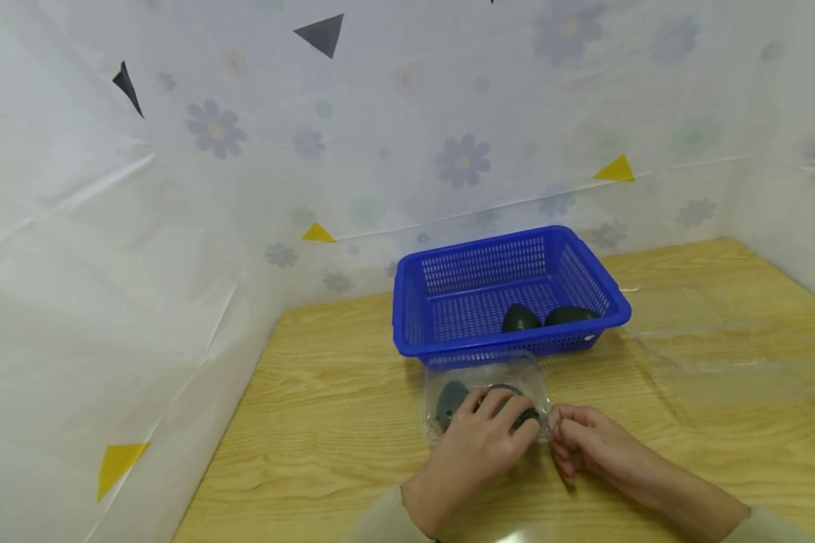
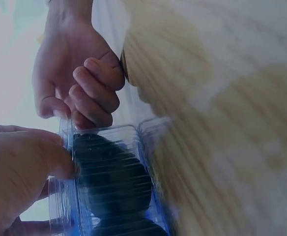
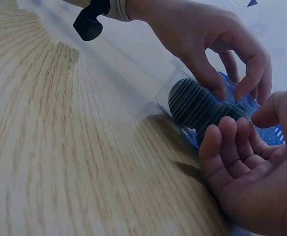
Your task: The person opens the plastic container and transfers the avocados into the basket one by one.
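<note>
On the counter [image 1: 326, 422], just before the blue basket [image 1: 509, 340], you work at the clear container [image 1: 489, 371].
Your left hand [image 1: 482, 445] lies over it, fingers bent; I cannot tell whether they grip or only press. Your right hand [image 1: 594, 446] pinches its near right corner. Inside sit two dark avocados [image 1: 451, 401]. The step seems to be working that edge; the next move likely calls for steady left-hand pressure.

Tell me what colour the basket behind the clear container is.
The basket is deep blue; the head view shows it best.
</note>
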Demonstrator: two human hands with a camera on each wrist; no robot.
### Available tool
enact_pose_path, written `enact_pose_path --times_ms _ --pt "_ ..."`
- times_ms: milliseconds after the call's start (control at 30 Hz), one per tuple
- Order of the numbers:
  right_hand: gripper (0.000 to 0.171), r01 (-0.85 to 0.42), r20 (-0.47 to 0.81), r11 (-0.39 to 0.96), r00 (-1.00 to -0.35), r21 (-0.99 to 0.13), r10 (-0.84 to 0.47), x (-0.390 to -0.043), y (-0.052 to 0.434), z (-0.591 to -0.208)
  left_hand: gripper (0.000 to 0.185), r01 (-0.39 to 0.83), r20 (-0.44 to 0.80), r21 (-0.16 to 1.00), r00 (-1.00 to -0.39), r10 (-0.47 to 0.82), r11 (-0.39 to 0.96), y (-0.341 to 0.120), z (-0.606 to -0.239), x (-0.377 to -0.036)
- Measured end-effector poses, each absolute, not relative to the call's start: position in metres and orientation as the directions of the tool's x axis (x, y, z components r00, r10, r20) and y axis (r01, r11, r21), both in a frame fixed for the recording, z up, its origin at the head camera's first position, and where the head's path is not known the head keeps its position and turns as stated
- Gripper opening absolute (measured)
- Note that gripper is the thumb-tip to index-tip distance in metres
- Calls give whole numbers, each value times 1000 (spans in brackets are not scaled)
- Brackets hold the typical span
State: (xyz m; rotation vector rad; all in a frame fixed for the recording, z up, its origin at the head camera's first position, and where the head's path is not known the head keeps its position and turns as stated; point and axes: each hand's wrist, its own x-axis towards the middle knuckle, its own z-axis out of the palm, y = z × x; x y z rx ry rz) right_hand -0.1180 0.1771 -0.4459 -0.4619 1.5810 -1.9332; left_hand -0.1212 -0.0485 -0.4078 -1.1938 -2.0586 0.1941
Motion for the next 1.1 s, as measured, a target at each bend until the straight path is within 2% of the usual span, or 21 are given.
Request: enact_pose_path --times_ms 133,267,400,633,833,1100 --pt "17 226 -120 -84 -753 -970 -646 -118 178 -445 30 691 537 -477 -260 802 543 -46 -409 -120" --pt "20 210 -116 -68 -749 -975 -652 -118 179 -444 27 702 544 -456 -267 795 547 -44 -406 -120" --pt "19 184 -110 -53 -765 -981 -635 -118 179 -444 25 725 568 -410 -272 777 553 -44 -401 -122" --pt "17 151 -141 33 -793 -988 -593 -119 179 -440 34 743 651 -371 -219 726 557 -45 -395 -127" --pt "23 114 -135 73 -803 -991 -581 -118 178 -439 27 762 658 -343 -222 719 549 -47 -390 -129" --pt "18 34 -76 84 -812 -996 -579 -117 179 -439 22 755 670 -352 -209 712 553 -49 -376 -133"
